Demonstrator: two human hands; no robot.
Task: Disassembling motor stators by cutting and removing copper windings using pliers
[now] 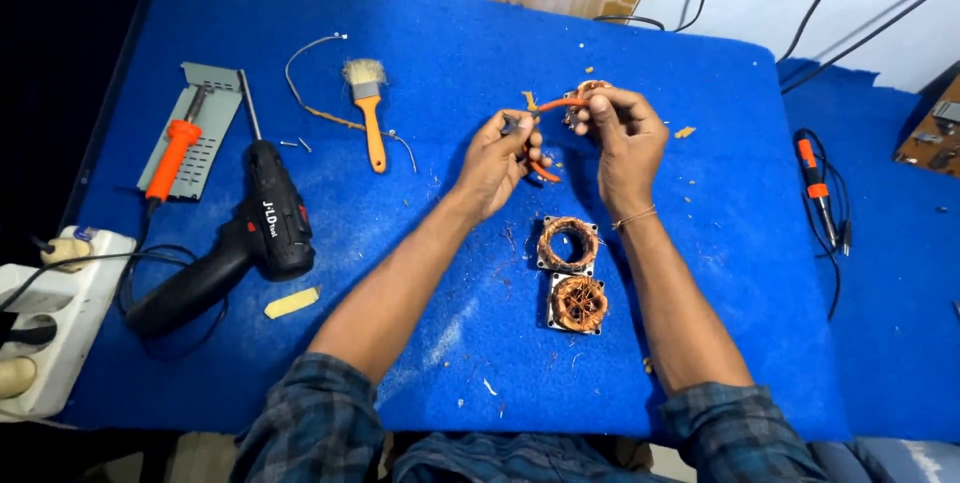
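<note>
Blue felt bench (450, 363), two copper-wound stators (572, 273) lower centre.
Above them, mid-frame, the left hand (497, 155) clenches orange-handled pliers (545, 138) while the right hand (622, 133) pinches a small copper coil (588, 93); steadying both wrists would help. Drill (240, 243) far left.

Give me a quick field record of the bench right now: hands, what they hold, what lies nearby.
left hand: grips orange-handled pliers
right hand: holds small copper-wound coil part
in front of hands: two square copper-wound stators, side by side
left side: black cordless drill, orange-handled brush, orange screwdriver on grey metal plate
surface: blue felt mat
</note>
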